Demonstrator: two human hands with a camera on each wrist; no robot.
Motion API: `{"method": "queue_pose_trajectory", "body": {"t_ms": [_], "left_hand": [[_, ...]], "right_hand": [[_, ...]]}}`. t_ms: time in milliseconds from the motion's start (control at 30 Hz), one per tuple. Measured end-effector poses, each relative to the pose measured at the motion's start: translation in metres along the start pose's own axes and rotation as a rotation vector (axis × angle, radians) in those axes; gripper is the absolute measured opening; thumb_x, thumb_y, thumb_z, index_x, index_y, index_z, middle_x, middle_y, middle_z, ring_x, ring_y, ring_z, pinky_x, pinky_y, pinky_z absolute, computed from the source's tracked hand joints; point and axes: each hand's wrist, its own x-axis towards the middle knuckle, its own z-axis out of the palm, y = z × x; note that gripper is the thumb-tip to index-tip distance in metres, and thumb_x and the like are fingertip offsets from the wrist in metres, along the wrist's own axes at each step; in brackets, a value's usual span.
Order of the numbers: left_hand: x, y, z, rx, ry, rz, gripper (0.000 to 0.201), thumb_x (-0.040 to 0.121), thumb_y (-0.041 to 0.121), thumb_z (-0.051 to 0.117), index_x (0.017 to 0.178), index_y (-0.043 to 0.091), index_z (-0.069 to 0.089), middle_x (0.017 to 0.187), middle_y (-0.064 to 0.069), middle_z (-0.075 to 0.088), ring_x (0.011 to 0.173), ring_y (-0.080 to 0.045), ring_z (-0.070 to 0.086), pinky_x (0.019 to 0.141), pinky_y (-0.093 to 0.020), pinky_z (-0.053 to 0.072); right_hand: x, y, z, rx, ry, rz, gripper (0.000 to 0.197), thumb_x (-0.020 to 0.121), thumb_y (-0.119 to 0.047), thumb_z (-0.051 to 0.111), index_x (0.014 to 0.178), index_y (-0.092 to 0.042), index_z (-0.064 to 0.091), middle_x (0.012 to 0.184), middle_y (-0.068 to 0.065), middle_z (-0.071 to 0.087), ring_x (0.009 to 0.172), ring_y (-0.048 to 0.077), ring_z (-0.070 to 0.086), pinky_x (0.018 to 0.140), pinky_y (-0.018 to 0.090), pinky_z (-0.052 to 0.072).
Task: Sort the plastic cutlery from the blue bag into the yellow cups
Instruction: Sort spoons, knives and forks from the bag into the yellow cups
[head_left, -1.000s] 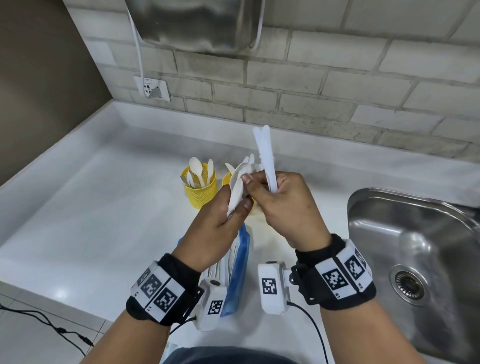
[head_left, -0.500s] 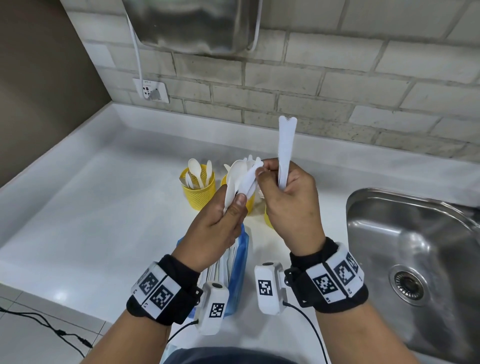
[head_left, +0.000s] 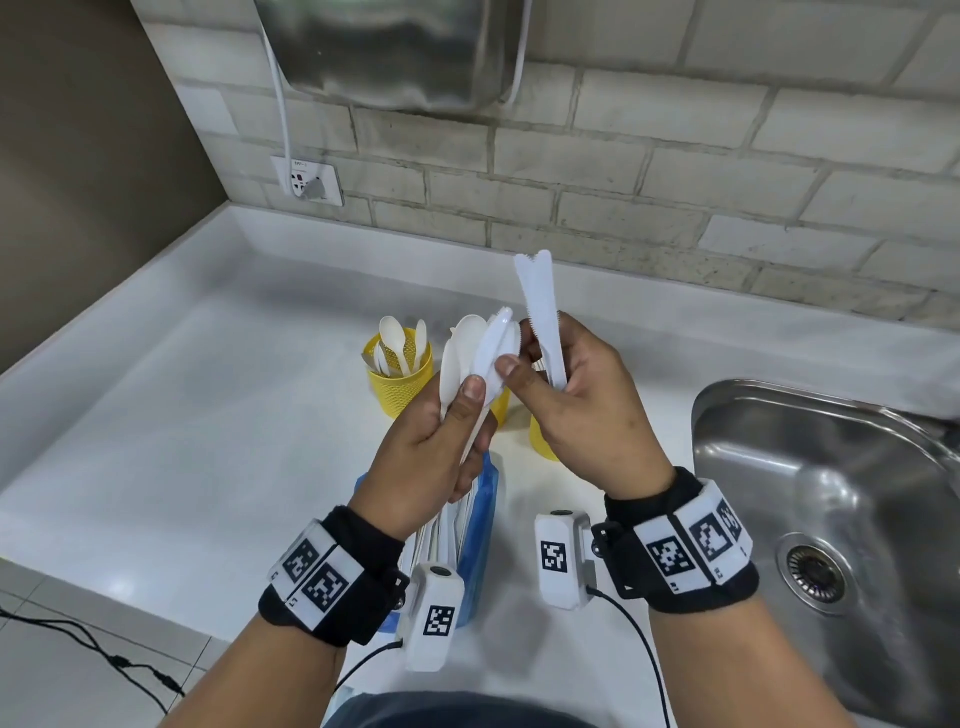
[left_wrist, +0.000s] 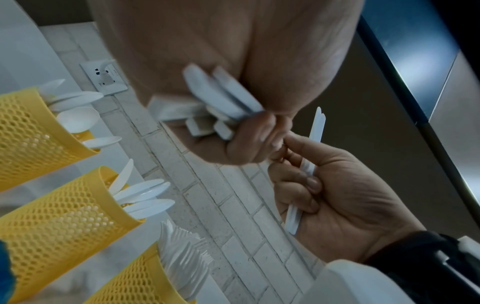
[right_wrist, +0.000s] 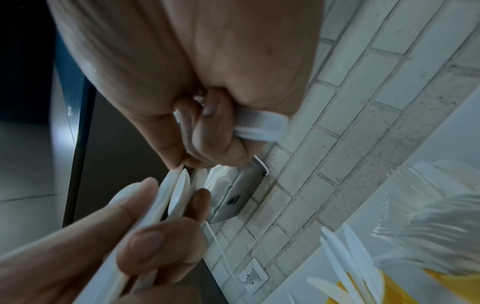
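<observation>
Up above the white surface (head_left: 156, 415), both hands work at chest height. The left hand (head_left: 431, 457) has its fingers and thumb curled round a bunch (head_left: 467, 364) of white spoons and knives, bowls and blades fanned upward, handles sticking out below the palm. The right hand (head_left: 582, 410) has its lower fingers clamped on two knives (head_left: 540, 312) held upright, serrated tips pointing at the wall, while its thumb and forefinger pinch the blade of one knife at the top of the bunch, so the two hands touch there.

Behind the hands stand three yellow cups. The left cup (head_left: 400, 384) holds spoons and is in plain sight; the middle cup (left_wrist: 64, 207), with knives, and the right cup (head_left: 543, 441), with forks, are largely hidden by the hands in the head view but show clearly in the left wrist view. The blue bag (head_left: 483, 519) lies on the surface just below the left hand, more white handles showing inside it, partly covered by the wrist camera.

To the right a steel sink (head_left: 831, 519) is sunk into the surface. On the brick wall sit a socket (head_left: 311, 182) with a white cable running up to a steel box (head_left: 395, 52).
</observation>
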Motion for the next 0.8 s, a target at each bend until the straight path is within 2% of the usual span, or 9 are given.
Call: {"method": "queue_pose_trajectory", "body": {"t_ms": [100, 200, 267, 367, 433, 500, 567, 667, 800], "left_hand": [[0.0, 0.001, 0.0, 0.024, 0.015, 0.002, 0.027, 0.108, 0.042, 0.036, 0.096, 0.029, 0.057, 0.068, -0.006, 0.051, 0.047, -0.018, 0.039, 0.042, -0.028, 0.035], [0.0, 0.002, 0.0, 0.023, 0.039, -0.014, 0.027, 0.108, 0.041, 0.038, 0.096, 0.026, 0.059, 0.069, -0.006, 0.054, 0.05, -0.025, 0.038, 0.042, -0.027, 0.034], [0.0, 0.002, 0.001, 0.011, 0.044, -0.026, 0.026, 0.107, 0.04, 0.04, 0.097, 0.025, 0.059, 0.07, -0.007, 0.053, 0.051, -0.025, 0.036, 0.042, -0.025, 0.032], [0.001, 0.001, 0.002, -0.008, 0.033, -0.013, 0.024, 0.107, 0.038, 0.041, 0.095, 0.026, 0.058, 0.067, -0.005, 0.049, 0.048, -0.015, 0.037, 0.04, -0.021, 0.032], [0.002, 0.001, 0.003, -0.005, 0.03, -0.015, 0.023, 0.106, 0.038, 0.042, 0.096, 0.024, 0.057, 0.067, -0.005, 0.05, 0.049, -0.018, 0.037, 0.04, -0.022, 0.033], [0.002, 0.0, 0.003, -0.008, 0.041, -0.031, 0.026, 0.107, 0.038, 0.042, 0.097, 0.02, 0.058, 0.068, -0.006, 0.053, 0.052, -0.025, 0.037, 0.042, -0.024, 0.033], [0.003, -0.002, 0.001, -0.011, 0.053, -0.042, 0.029, 0.107, 0.038, 0.042, 0.098, 0.017, 0.058, 0.068, -0.004, 0.055, 0.051, -0.024, 0.037, 0.042, -0.024, 0.033], [0.003, -0.005, 0.001, -0.019, 0.057, -0.057, 0.033, 0.105, 0.04, 0.043, 0.102, 0.013, 0.061, 0.066, -0.001, 0.055, 0.05, -0.019, 0.038, 0.042, -0.023, 0.034], [0.004, -0.005, 0.002, -0.06, 0.047, -0.055, 0.033, 0.1, 0.043, 0.046, 0.106, 0.014, 0.061, 0.067, -0.001, 0.052, 0.054, -0.022, 0.036, 0.042, -0.021, 0.033]], "right_hand": [[0.0, -0.001, 0.001, -0.057, 0.081, -0.005, 0.002, 0.1, -0.018, 0.063, 0.099, -0.019, 0.063, 0.081, -0.008, 0.064, 0.078, 0.013, 0.062, 0.076, 0.033, 0.052], [0.002, 0.002, 0.002, -0.036, 0.21, 0.029, 0.016, 0.102, -0.024, 0.058, 0.087, -0.031, 0.056, 0.068, -0.012, 0.055, 0.063, 0.012, 0.054, 0.063, 0.032, 0.045], [0.002, 0.004, 0.003, 0.073, 0.219, 0.067, 0.016, 0.098, -0.03, 0.058, 0.083, -0.036, 0.055, 0.062, -0.014, 0.05, 0.054, 0.01, 0.048, 0.06, 0.029, 0.038], [-0.003, 0.004, 0.005, 0.091, 0.149, 0.062, 0.013, 0.096, -0.024, 0.068, 0.088, -0.028, 0.059, 0.063, -0.016, 0.053, 0.051, 0.002, 0.049, 0.056, 0.021, 0.038], [-0.007, 0.004, 0.008, 0.084, 0.145, 0.061, 0.014, 0.097, -0.016, 0.069, 0.087, -0.022, 0.063, 0.059, -0.017, 0.056, 0.049, 0.002, 0.052, 0.053, 0.015, 0.039], [-0.009, 0.006, 0.009, 0.137, 0.215, 0.089, 0.013, 0.099, -0.016, 0.067, 0.088, -0.009, 0.067, 0.054, -0.015, 0.054, 0.045, 0.003, 0.048, 0.052, 0.022, 0.038], [-0.007, 0.008, 0.008, 0.271, 0.309, 0.146, 0.02, 0.101, -0.016, 0.063, 0.093, 0.002, 0.066, 0.05, -0.013, 0.046, 0.043, 0.008, 0.04, 0.049, 0.025, 0.035], [-0.004, 0.004, 0.003, 0.514, 0.396, 0.186, 0.021, 0.106, -0.01, 0.052, 0.096, -0.003, 0.068, 0.053, -0.004, 0.039, 0.046, 0.013, 0.035, 0.046, 0.025, 0.032], [0.0, 0.005, -0.008, 0.792, 0.498, 0.213, 0.027, 0.108, -0.015, 0.047, 0.091, -0.009, 0.068, 0.068, 0.002, 0.049, 0.061, 0.017, 0.05, 0.062, 0.029, 0.045]]}}
